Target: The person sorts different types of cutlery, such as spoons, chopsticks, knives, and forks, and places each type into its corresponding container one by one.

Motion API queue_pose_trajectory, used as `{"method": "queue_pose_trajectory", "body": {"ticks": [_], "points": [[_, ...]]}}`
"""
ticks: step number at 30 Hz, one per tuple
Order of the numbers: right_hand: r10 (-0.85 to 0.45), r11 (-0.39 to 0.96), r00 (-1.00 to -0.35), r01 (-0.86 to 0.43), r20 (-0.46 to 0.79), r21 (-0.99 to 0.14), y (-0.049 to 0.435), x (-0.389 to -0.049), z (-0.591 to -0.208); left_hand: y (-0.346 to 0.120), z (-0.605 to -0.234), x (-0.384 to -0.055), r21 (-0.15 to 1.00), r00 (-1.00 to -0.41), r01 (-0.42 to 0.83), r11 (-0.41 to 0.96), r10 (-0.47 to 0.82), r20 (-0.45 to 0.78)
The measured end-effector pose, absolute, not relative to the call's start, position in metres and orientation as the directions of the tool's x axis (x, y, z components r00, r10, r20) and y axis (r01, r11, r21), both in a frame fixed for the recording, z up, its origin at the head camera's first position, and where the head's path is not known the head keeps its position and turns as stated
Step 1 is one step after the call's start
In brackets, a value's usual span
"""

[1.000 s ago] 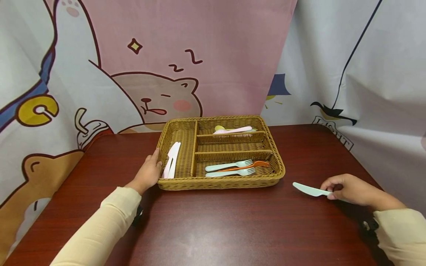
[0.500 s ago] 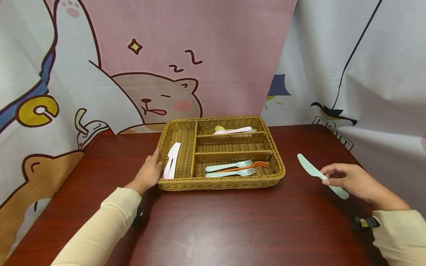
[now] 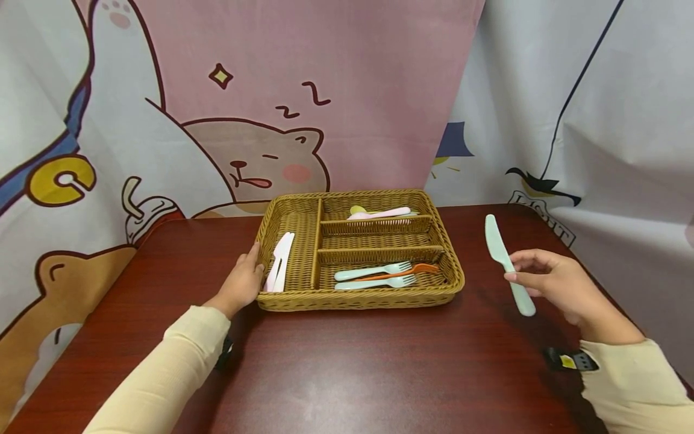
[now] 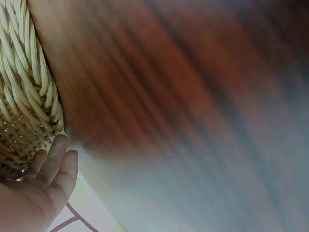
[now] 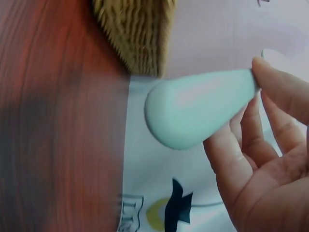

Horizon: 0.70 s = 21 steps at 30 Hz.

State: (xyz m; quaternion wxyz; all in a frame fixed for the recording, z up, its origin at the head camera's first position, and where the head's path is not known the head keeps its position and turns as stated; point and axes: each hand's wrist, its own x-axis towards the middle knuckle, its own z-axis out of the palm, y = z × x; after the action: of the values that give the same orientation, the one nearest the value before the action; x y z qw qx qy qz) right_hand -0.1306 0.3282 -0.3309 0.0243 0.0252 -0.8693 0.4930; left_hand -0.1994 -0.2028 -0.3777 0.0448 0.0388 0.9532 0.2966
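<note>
My right hand [image 3: 558, 289] pinches a pale mint-green plastic knife [image 3: 496, 241] above the table, right of the wicker tray. Its blade points up and away, and the handle end [image 5: 188, 108] looms large in the right wrist view. At the tray's left end, my left hand [image 3: 241, 280] rests against the outer wall, fingers fairly straight, as the left wrist view also shows. The woven cutlery tray [image 3: 358, 299] has several compartments. Pink knives [image 3: 282, 265] lie in the left one. Mint forks [image 3: 374, 271] and an orange fork [image 3: 425, 267] lie in the front one.
In the tray's back compartment lie a pink-handled piece [image 3: 385, 212] and a yellow spoon [image 3: 358, 210], partly hidden by the divider. The dark red-brown table [image 3: 347, 367] meets a printed cloth backdrop [image 3: 379, 90] behind and on both sides.
My right hand has lifted the mint knife and moved slightly left and away, while its blade has swung from pointing left to pointing up. The left hand and the tray stay put.
</note>
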Motion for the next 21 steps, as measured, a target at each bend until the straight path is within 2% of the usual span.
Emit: {"method": "queue_pose_trajectory", "body": {"ticks": [5, 12, 21], "points": [[-0.019, 0.328, -0.998, -0.067, 0.064, -0.942, 0.315, -0.134, -0.330, -0.203, -0.378, -0.200, 0.566, -0.993, 0.048, 0.823, 0.102, -0.063], [-0.023, 0.125, -0.999, -0.038, 0.036, -0.991, 0.294, -0.140, -0.330, -0.203, -0.379, -0.201, 0.564, -0.993, 0.044, 0.825, 0.100, -0.068], [-0.016, 0.030, -1.000, -0.005, 0.004, -1.000, 0.260, -0.147, -0.327, -0.202, -0.380, -0.201, 0.571, -0.993, 0.039, 0.820, 0.094, -0.067]]}}
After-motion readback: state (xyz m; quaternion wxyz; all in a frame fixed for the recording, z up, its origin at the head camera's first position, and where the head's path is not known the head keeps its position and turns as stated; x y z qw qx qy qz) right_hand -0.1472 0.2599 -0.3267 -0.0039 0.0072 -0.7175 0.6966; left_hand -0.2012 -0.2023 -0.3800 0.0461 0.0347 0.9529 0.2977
